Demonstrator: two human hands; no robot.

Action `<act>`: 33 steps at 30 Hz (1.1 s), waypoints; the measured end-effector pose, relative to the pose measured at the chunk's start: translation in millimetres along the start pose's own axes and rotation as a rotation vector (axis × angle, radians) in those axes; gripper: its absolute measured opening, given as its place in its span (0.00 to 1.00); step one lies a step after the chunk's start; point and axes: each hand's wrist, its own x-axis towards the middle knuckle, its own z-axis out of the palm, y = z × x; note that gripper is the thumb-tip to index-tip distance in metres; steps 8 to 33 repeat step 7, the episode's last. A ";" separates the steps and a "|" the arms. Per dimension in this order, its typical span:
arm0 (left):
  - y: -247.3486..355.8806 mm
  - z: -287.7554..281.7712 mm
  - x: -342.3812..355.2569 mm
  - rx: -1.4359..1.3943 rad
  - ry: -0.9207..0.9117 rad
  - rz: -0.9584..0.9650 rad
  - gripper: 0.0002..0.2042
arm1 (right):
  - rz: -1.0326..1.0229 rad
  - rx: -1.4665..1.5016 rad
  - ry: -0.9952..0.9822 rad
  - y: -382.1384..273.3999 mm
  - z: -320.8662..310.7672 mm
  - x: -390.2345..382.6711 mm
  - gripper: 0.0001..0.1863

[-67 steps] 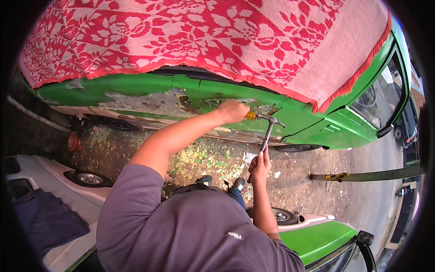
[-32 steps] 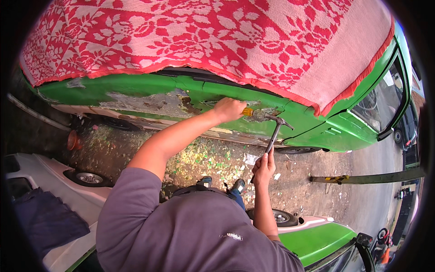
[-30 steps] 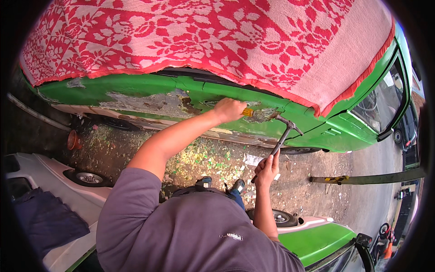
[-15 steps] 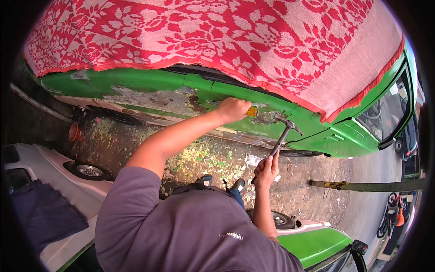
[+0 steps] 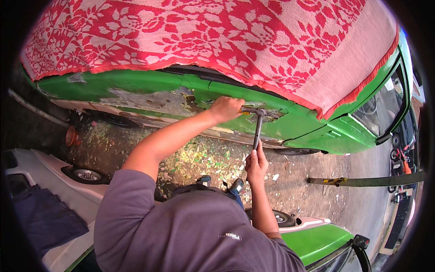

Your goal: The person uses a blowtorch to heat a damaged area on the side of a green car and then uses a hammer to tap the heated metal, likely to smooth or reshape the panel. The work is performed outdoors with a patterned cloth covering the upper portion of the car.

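My left hand (image 5: pixel 226 109) is closed around a tool with a yellow-orange handle (image 5: pixel 246 110), held against the green car's side; its working end is hidden by my fist. In my right hand (image 5: pixel 257 164) I grip a claw hammer (image 5: pixel 258 131) by its dark handle. The hammer's head meets the end of the yellow-orange handle. Around both hands the green car (image 5: pixel 308 119) shows cracked paint. A grey, stripped patch (image 5: pixel 154 100) with ragged edges spreads to the left of my left hand.
A red and pink floral blanket (image 5: pixel 217 36) covers the car's upper part. Paint chips (image 5: pixel 195 156) litter the ground around my feet. Behind me stands another green and white car (image 5: pixel 312 245). A pole (image 5: pixel 376 181) juts in at the right, and an orange-red pot (image 5: pixel 72 136) sits far left.
The hammer has swung leftward onto the yellow-orange handle's end. My right hand moved slightly left and up with it, while my left hand kept its place against the car.
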 end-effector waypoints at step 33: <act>-7.9 6.9 -3.5 -0.003 0.089 0.016 0.12 | -0.082 -0.141 0.009 -0.1 -6.0 4.8 0.28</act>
